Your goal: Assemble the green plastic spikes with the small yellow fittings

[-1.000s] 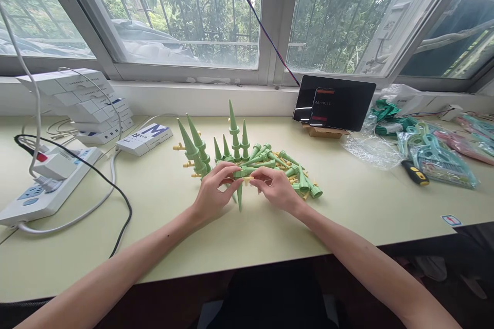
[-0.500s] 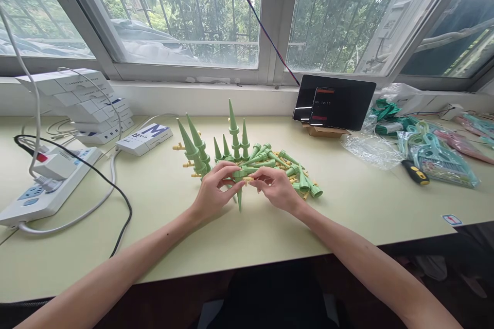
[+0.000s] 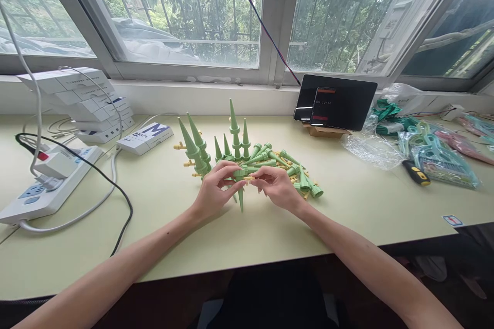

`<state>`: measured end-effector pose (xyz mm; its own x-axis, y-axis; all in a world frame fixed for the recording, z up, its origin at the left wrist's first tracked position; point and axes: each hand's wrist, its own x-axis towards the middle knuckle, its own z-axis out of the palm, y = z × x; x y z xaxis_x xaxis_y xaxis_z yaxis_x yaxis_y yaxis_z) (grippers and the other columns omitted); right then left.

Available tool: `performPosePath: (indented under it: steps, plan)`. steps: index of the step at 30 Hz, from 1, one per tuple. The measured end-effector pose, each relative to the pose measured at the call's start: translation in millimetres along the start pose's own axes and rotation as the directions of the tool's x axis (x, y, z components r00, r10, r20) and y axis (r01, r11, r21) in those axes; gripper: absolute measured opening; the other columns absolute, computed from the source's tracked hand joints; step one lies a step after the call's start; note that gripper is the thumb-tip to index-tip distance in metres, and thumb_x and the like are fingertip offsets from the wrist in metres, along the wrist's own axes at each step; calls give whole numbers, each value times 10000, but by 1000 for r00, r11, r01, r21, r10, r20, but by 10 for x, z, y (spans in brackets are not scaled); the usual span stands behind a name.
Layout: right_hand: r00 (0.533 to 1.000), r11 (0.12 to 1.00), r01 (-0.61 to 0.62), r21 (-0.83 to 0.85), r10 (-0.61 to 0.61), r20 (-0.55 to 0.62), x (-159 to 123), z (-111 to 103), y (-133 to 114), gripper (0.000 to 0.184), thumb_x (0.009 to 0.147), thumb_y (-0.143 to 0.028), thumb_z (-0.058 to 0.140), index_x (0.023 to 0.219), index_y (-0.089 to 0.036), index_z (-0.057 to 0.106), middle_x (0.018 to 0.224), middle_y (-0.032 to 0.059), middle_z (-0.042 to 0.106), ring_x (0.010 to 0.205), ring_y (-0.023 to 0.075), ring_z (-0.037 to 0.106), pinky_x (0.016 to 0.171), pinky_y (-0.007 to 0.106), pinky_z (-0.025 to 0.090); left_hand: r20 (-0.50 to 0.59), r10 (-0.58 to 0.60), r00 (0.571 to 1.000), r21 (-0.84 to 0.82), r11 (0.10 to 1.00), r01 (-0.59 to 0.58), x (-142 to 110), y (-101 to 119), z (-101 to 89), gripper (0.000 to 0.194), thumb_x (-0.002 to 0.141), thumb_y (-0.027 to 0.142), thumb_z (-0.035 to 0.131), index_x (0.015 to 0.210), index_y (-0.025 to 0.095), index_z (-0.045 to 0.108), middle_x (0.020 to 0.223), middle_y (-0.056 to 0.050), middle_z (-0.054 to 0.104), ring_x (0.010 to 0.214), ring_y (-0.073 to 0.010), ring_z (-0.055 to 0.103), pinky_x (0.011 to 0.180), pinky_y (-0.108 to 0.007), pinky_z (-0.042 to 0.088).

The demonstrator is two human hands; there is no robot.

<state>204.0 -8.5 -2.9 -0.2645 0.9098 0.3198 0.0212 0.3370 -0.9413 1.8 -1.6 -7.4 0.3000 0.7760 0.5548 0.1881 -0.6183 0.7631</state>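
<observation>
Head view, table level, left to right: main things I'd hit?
White power strip → flat white box with blue M → left hand → green spike it holds → right hand → black tablet → yellow-and-black handle.

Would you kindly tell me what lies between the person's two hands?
The head view shows a small yellow piece between the left hand, which holds a green spiked part, and the right hand.

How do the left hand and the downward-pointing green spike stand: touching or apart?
Touching. In the head view, the left hand pinches the green spike at its collar between thumb and fingers.
</observation>
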Motion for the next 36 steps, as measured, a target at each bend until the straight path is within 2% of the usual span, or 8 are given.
performPosePath:
  steps: [14, 23, 36]
  plan:
    - [1000, 999, 21, -48, -22, -9, -4, 0, -14, 206, 812, -361, 719, 758, -170, 664, 653, 10, 623, 549, 125, 569, 520, 260, 472, 11, 38, 999, 35, 999, -38, -17, 0, -10, 283, 845, 239, 715, 1124, 220, 678, 1077, -40, 554, 801, -128, 667, 758, -353, 686]
    - [1000, 995, 27, -93, -27, -3, -6, -2, -5, 145, 825, -294, 695, 753, -173, 660, 656, 10, 622, 547, 128, 564, 531, 263, 464, 13, 49, 999, 63, 997, -50, -13, 24, 4, 258, 853, 269, 706, 1103, 215, 679, 1051, -41, 567, 788, -127, 656, 738, -347, 688]
    - [991, 964, 135, -230, -136, 13, -7, -12, -3, 105, 856, -227, 657, 774, -164, 666, 712, 22, 637, 583, 126, 556, 551, 266, 474, 10, 15, 1000, 81, 997, -16, -13, 51, 6, 245, 847, 311, 708, 1063, 201, 679, 1026, -49, 592, 770, -139, 649, 704, -341, 683]
